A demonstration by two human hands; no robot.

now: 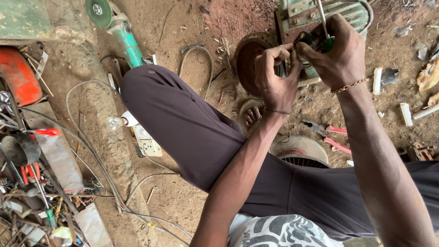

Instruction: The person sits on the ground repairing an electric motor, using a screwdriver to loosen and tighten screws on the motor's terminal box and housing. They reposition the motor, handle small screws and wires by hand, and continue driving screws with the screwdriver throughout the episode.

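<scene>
While both hands meet over the green machine [347, 16], right hand [336, 50] clamped on a green-handled screwdriver [323, 27], left hand [274, 75] pinching beside it

The green metal motor housing [320, 23] sits on the dirt floor [192, 201] at the far side, with the rusty round disc [249, 57] against its left; both hands meet just before it, the left hand [273, 75] left of the right hand [336, 50], which holds the green-handled screwdriver [325, 32]; the green angle grinder [118, 29] lies far left; the red-handled pliers [327, 132] lie right of the bent knee; the heap of tools and wires [32, 183] fills the near left.
</scene>
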